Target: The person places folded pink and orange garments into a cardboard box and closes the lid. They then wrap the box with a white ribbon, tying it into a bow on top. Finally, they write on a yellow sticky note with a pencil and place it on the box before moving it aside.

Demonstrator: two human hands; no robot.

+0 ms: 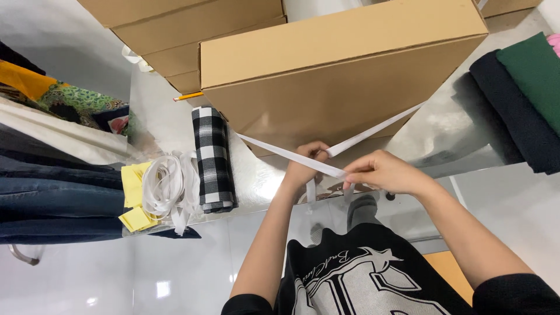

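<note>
**Straps crossed at the near face of a carton**

At the near edge of the steel table (pixel 455 125), your left hand (pixel 306 163) and right hand (pixel 382 170) each close their fingers on the white strap (pixel 280 153), pinching it where its two runs cross just in front of the large cardboard box (pixel 344 70). One run stretches far-left along the box's base, the other far-right. Left of your hands lie a rolled black-and-white checked cloth (pixel 213 157) and a loose bundle of white straps (pixel 166 184). Folded dark and green fabrics (pixel 522 93) rest at right.
</note>
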